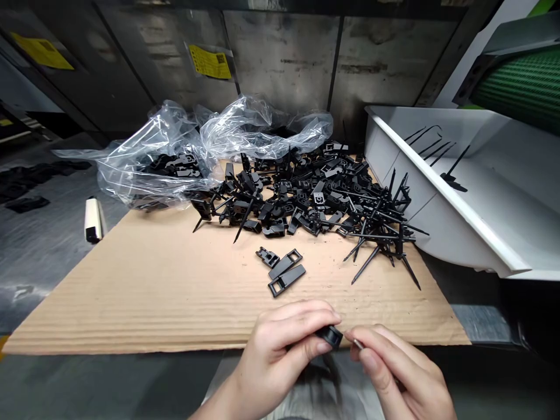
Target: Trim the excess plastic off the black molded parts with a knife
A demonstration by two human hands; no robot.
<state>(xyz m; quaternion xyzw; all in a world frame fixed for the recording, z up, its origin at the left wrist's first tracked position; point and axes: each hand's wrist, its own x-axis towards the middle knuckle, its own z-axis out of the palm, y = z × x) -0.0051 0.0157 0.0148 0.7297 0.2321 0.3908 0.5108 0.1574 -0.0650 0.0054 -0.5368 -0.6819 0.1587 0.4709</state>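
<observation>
Between the thumb and fingers of my left hand (284, 350) is a black plastic part (330, 336), its rounded end facing right. My right hand (394, 367) pinches a small thin metal pin (359, 345) close beside that end; a narrow gap seems to separate them. Both hands are at the front edge of the cardboard sheet (153, 291). Just beyond them lie two flat black clips with square openings (286, 280) and a smaller black piece (267, 256). The rest of the held part is hidden by my left fingers.
Behind is a heap of black plastic parts (301, 198), with thin spiky sprues (376, 233) sticking out at its right. A clear plastic bag (149, 157) covers the back left. A white bin (464, 216) with several black sprues stands right; a cream-coloured tool (93, 219) lies left.
</observation>
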